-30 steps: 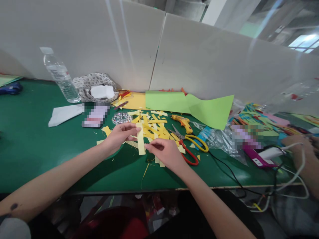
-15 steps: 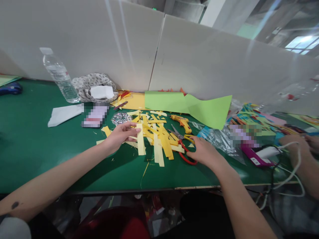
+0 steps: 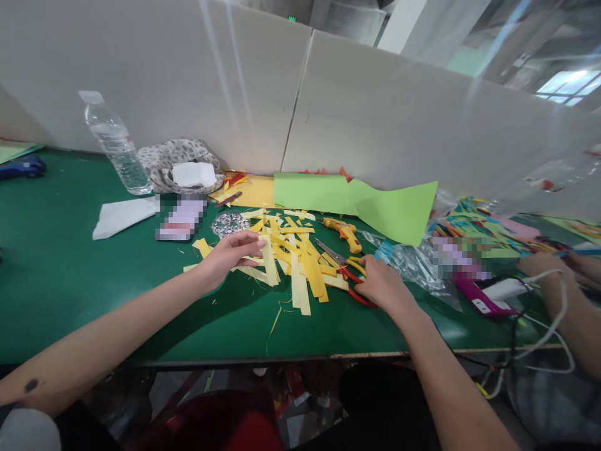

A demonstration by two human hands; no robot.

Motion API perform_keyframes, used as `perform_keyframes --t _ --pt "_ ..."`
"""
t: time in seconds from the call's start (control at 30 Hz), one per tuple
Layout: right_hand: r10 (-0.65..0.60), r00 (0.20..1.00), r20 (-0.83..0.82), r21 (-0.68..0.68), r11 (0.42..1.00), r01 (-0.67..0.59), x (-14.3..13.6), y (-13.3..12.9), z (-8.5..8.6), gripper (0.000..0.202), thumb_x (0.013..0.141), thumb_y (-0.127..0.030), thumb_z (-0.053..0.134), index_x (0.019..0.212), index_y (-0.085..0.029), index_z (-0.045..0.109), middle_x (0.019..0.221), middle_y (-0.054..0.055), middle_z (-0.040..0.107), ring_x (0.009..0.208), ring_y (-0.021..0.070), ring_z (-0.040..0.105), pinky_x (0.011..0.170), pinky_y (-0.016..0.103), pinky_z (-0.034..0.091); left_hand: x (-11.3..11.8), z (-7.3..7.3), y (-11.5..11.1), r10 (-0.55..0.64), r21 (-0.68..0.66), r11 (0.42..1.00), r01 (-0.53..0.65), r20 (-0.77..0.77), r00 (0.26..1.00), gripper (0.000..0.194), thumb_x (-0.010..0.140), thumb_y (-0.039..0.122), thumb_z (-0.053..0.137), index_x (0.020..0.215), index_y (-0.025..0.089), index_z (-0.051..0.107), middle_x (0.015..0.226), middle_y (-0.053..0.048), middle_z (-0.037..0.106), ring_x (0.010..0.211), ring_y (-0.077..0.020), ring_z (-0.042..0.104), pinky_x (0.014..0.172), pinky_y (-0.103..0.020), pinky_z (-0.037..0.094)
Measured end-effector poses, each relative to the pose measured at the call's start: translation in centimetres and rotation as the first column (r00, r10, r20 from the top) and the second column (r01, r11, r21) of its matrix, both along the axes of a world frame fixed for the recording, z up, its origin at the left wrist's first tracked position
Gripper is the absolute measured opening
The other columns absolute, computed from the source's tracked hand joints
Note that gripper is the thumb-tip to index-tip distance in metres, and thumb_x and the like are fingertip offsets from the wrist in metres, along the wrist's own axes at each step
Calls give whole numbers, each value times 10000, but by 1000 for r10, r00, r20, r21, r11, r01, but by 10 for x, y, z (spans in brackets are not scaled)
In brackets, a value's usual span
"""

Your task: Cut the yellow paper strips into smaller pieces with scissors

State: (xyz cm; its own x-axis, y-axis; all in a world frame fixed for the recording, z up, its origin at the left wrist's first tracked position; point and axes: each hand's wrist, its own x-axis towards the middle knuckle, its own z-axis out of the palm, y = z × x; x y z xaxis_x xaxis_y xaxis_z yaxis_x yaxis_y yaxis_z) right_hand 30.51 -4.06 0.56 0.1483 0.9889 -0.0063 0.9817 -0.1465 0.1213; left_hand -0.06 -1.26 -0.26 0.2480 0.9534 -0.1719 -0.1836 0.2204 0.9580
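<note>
Thumb and fingers of my left hand (image 3: pixel 235 255) pinch a pale yellow paper strip (image 3: pixel 269 262) that hangs down over the pile. My right hand (image 3: pixel 382 282) has its fingers closed at the yellow handle of the scissors (image 3: pixel 355 265), whose blades point to the upper left. A red handle loop (image 3: pixel 360 297) shows just below; I cannot tell whether it belongs to a second pair. Between my hands lies a loose heap of yellow paper strips (image 3: pixel 310 272). Above my right hand rests a yellow glue gun (image 3: pixel 345 233).
Green sheet (image 3: pixel 394 210) leans at the back by the partition. A bottle (image 3: pixel 117 150), cloth pouch (image 3: pixel 159 164) and phone (image 3: pixel 182 219) stand or lie left. Plastic wrapping (image 3: pixel 417 266), a purple device (image 3: pixel 483 297) and cables are right, near another person's hands (image 3: pixel 551 272).
My right hand has closed in on the yellow scissors handle, and the scissors have shifted slightly. The strip in my left hand has tilted, its lower end swinging right.
</note>
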Motion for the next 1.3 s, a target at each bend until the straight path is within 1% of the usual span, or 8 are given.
perform_keyframes --t 0.1,0.2,0.33,0.43,0.53,0.6,0.77,1.3 --pt "-39 999 38 73 997 36 -4 -3 3 394 649 -139 552 1042 -113 529 966 144 615 874 270 606 648 318 411 0 0 0 -8 0 1000 8 -1 1000 254 644 355 748 836 214 658 890 -5 657 758 -118 626 694 -251 528" --pt "-66 994 93 242 969 42 -8 -6 9 337 685 -189 540 1017 -136 557 976 141 601 883 274 591 611 317 397 0 0 0 -11 2 1000 11 -1 1000 232 646 348 745 820 218 662 874 -5 650 766 -124 619 689 -256 527" --pt "-113 990 83 543 838 50 -14 -7 18 363 757 -385 527 1031 -147 526 996 136 579 909 280 565 583 314 373 1 0 -2 -30 29 999 31 -35 999 216 658 347 732 801 199 667 860 -21 645 779 -127 607 675 -237 513" --pt "-88 996 -28 629 772 86 -27 -6 21 512 766 -550 491 1076 -144 471 1032 150 572 898 283 564 580 317 368 1 -1 -2 -37 45 998 39 -34 999 228 662 349 730 815 192 665 836 -19 633 756 -114 596 655 -219 502" --pt "39 972 -230 540 837 94 -50 -9 19 550 766 -605 471 1091 -163 434 941 114 602 819 252 587 580 308 378 1 -2 -3 -37 56 998 37 1 999 245 659 337 736 845 200 656 815 -10 624 734 -109 589 639 -217 502" --pt "144 942 -304 467 884 15 -69 -13 15 573 746 -635 476 1081 -172 433 948 110 604 807 245 595 592 309 394 2 -1 -3 -32 51 998 31 26 999 248 653 319 742 854 207 649 807 -6 632 729 -113 594 636 -223 506" --pt "332 892 -305 447 877 -173 -107 -22 4 538 715 -623 515 1029 -190 454 967 106 600 863 258 599 641 331 433 3 -1 -4 -47 56 997 45 38 998 206 661 336 732 784 191 652 791 -10 651 743 -125 612 649 -239 513" --pt "359 852 -381 407 893 -195 -122 -22 3 506 691 -545 562 1024 -182 445 988 118 600 908 274 591 691 366 452 4 -5 -6 -36 113 993 19 151 988 143 689 303 707 742 175 669 764 -21 684 737 -129 630 654 -239 514"
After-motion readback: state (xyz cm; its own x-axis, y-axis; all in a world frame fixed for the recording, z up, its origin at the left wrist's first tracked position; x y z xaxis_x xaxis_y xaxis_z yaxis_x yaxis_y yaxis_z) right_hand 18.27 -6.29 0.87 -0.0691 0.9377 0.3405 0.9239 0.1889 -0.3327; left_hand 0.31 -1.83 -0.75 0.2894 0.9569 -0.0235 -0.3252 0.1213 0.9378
